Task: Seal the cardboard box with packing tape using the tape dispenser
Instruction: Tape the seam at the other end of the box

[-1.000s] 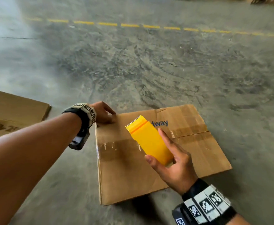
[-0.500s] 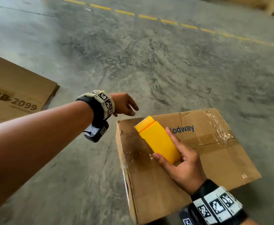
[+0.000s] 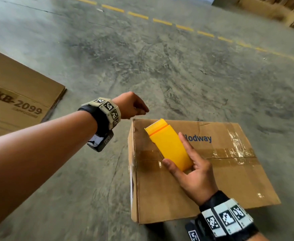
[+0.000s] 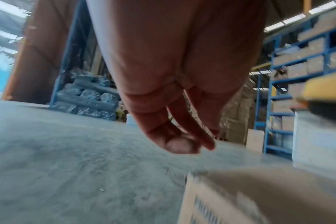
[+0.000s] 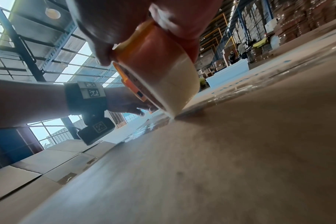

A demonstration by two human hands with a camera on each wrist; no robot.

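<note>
I see right hand (image 3: 193, 173) gripping yellow tape dispenser (image 3: 169, 145), pressed on cardboard box (image 3: 212, 185) top near its left edge, over taped centre seam. Left hand (image 3: 130, 105) loosely curled, holds nothing, just off box's far-left corner. Box sits on concrete floor (image 3: 160, 66); second box (image 3: 17, 94) at floor's left edge.

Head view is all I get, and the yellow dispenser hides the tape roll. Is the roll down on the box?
Observer: Yes. In the right wrist view the tape roll in the tape dispenser meets the cardboard box top at its lower edge.
Operator: Is the left hand holding anything?
Observer: Nothing visible. The left wrist view shows the left hand with its fingers hanging loosely, clear of the box corner.
Operator: What's beyond the box?
Observer: Blue shelving stacked with cartons.
</note>
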